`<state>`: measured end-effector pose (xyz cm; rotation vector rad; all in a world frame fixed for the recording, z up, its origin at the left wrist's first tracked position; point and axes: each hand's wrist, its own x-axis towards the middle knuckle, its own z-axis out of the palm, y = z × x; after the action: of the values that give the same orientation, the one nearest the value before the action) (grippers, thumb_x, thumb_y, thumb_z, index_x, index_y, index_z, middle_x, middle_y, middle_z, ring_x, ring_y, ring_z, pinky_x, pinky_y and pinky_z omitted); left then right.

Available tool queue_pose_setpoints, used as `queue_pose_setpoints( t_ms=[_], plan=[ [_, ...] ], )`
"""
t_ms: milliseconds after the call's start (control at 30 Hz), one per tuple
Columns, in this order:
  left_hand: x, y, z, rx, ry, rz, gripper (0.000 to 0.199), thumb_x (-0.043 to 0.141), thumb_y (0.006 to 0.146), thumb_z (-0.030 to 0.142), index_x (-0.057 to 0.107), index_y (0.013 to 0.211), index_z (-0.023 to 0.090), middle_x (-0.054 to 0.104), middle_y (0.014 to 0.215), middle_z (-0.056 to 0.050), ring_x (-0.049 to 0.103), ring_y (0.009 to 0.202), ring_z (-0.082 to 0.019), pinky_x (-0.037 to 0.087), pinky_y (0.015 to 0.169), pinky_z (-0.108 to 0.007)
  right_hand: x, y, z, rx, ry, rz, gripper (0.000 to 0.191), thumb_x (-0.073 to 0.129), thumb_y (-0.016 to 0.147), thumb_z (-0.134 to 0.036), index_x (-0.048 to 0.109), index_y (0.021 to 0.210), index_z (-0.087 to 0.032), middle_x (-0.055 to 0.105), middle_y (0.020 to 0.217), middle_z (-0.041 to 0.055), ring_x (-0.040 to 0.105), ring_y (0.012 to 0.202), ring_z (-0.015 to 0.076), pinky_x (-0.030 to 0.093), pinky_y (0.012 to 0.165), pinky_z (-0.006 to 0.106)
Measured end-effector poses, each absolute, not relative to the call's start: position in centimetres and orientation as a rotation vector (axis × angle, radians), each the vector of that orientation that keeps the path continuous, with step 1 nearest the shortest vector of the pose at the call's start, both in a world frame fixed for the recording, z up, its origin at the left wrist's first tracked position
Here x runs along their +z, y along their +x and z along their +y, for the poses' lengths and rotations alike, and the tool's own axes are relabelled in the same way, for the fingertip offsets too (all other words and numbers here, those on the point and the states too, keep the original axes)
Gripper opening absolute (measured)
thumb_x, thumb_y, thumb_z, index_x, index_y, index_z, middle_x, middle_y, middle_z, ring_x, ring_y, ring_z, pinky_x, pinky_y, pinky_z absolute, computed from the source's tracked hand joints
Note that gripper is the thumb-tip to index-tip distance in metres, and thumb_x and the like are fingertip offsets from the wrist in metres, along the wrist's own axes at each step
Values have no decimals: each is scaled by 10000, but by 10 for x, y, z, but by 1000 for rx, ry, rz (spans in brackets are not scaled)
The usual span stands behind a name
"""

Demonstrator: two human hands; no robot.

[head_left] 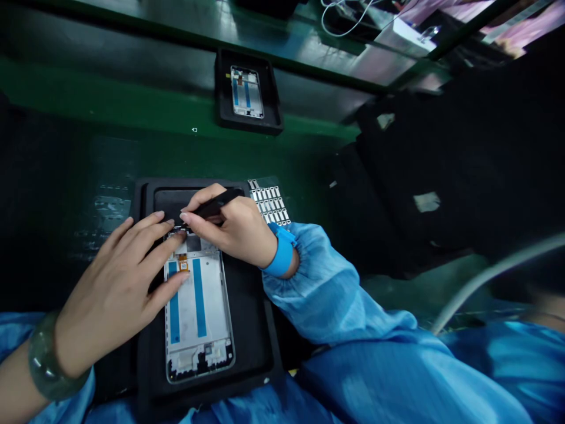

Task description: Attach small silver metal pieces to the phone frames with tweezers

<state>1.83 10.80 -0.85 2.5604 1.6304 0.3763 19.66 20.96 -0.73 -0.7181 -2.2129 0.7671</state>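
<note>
A silver phone frame (214,294) with two blue strips and a small orange flex cable (182,262) lies in a black foam tray (253,330). My left hand (128,271) rests over its left side, fingers spread, the fingertips near the upper end. In my right hand (238,229) are black tweezers (216,203), pinched between thumb and fingers and slanting down to the frame's top edge. Their tips and the spot they meet are partly hidden by my fingers. A sheet of small metallic stickers (270,203) sits just beyond my right wrist.
Farther back on the green bench (154,112), a second black tray (247,126) holds another phone frame (247,94). Clear plastic sheets (112,206) lie to the left. Dark stacked blocks (419,159) stand at the right. A shelf with a white cable (338,32) runs across the back.
</note>
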Motion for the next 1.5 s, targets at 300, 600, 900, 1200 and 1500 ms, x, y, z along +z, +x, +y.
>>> queue_pose_setpoints(
  t_ms=[300,600,900,1200,1500],
  plan=[
    [-8,18,108,359,2561,1625,465,468,864,427,453,1257,181,454,1328,-119,344,1296,-268,322,1057,-492,-7,198,210,817,-679,-2155,99,583,849,-232,565,860,-135,618,811,7,593,650,72,480,610,171],
    [-9,17,108,375,2551,1628,457,473,863,419,461,1249,175,459,1318,-119,353,1290,-268,330,1053,-491,-6,197,208,703,-651,-2165,79,593,838,-196,576,860,-123,632,813,10,606,679,80,481,626,166],
    [-11,17,108,412,2564,1615,456,479,859,418,471,1244,174,468,1311,-118,371,1278,-262,338,1051,-486,-5,199,203,568,-749,-2127,50,602,822,-173,568,833,-137,628,788,-7,614,678,76,490,650,162],
    [-12,17,109,400,2574,1623,472,463,859,452,474,1242,176,473,1313,-117,366,1285,-271,328,1053,-495,-7,199,204,562,-696,-2175,69,592,830,-198,558,851,-142,632,805,-1,616,715,86,483,650,170],
    [-10,21,104,398,2536,1629,459,480,860,418,458,1260,196,457,1332,-99,347,1303,-266,310,1069,-497,-4,202,204,685,-632,-2185,30,569,834,-155,540,841,-151,634,818,33,632,754,124,531,666,221]
  ],
)
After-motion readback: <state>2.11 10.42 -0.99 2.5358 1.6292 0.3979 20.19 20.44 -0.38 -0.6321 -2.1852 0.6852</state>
